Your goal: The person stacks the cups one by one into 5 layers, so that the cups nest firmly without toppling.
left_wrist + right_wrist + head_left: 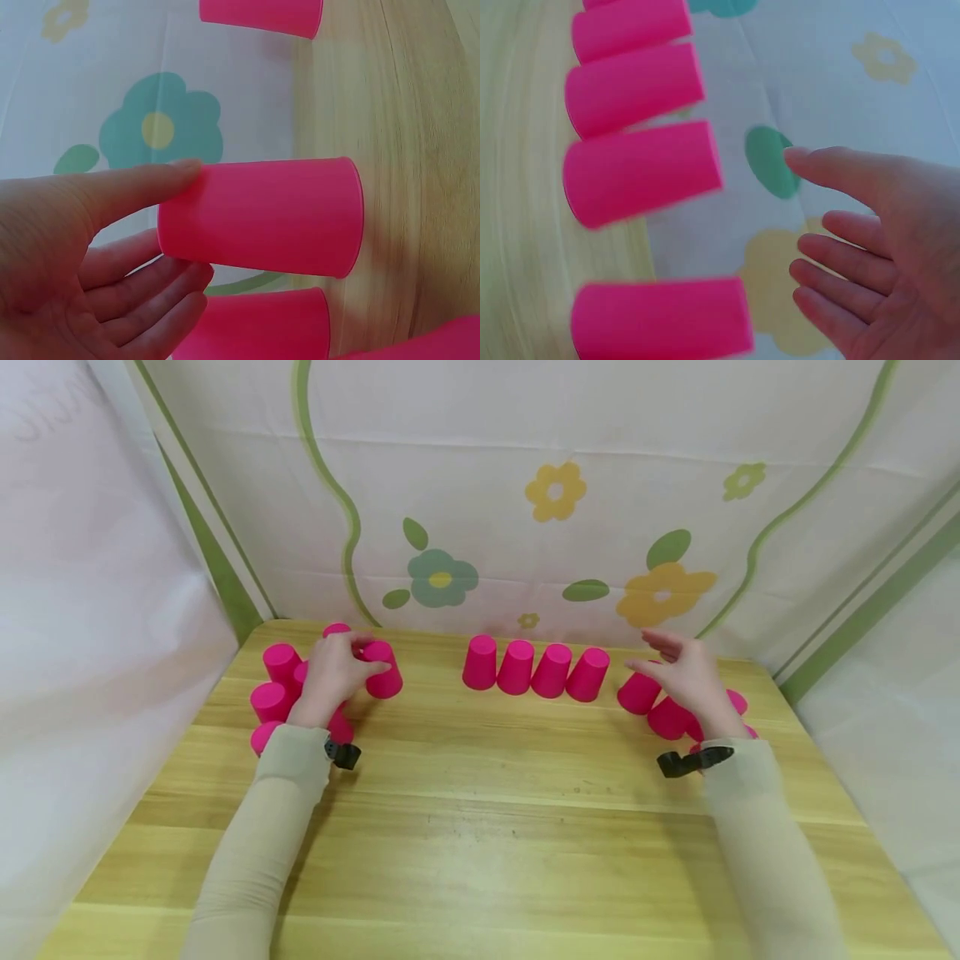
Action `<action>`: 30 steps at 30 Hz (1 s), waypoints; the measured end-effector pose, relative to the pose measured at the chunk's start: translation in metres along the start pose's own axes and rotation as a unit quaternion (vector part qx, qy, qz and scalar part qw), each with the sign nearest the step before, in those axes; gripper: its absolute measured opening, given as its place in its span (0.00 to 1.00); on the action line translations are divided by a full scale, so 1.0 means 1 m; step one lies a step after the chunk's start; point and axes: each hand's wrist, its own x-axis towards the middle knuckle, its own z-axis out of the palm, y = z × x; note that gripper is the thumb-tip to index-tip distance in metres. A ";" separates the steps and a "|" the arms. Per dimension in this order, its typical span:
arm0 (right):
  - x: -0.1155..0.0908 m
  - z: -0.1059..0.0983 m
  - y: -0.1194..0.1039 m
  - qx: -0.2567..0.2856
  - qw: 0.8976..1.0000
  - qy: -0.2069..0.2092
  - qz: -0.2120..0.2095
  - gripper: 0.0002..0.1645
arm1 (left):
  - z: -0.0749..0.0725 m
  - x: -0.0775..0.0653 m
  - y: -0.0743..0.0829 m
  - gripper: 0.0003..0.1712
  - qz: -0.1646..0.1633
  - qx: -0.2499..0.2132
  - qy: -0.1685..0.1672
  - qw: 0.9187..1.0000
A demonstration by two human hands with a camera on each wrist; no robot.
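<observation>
My left hand [333, 675] pinches the narrow top end of an upside-down pink plastic cup [262, 217], thumb on one side and fingers on the other. That cup stands at the right of the left-hand cluster; whether its rim touches the table cannot be made out. Over the right-hand group, my right hand [686, 677] holds nothing, its thumb and fingers spread apart. Just below it is an upside-down pink cup [637, 695], apart from the fingers in the right wrist view. Between the hands, several pink cups [515, 668] stand upside down in a row.
More pink cups [272, 702] crowd around the left wrist, partly hidden by it. Others [670, 718] sit under the right hand and wrist. Behind the wooden table [480, 843] hangs a white flowered cloth [480, 485], with pale cloth on both sides too.
</observation>
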 end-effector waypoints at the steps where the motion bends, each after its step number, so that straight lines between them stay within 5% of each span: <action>1: -0.002 -0.004 0.002 -0.008 1.000 -0.002 0.005 0.44 | 0.000 0.000 0.000 0.32 0.003 0.003 -0.001 1.000; 17: -0.004 -0.017 0.034 -0.097 0.994 -0.034 0.044 0.41 | 0.004 -0.001 -0.001 0.31 0.011 -0.001 -0.008 1.000; 30: 0.003 -0.004 0.021 -0.082 0.994 -0.059 0.047 0.39 | 0.003 -0.004 0.001 0.32 0.008 -0.005 -0.021 1.000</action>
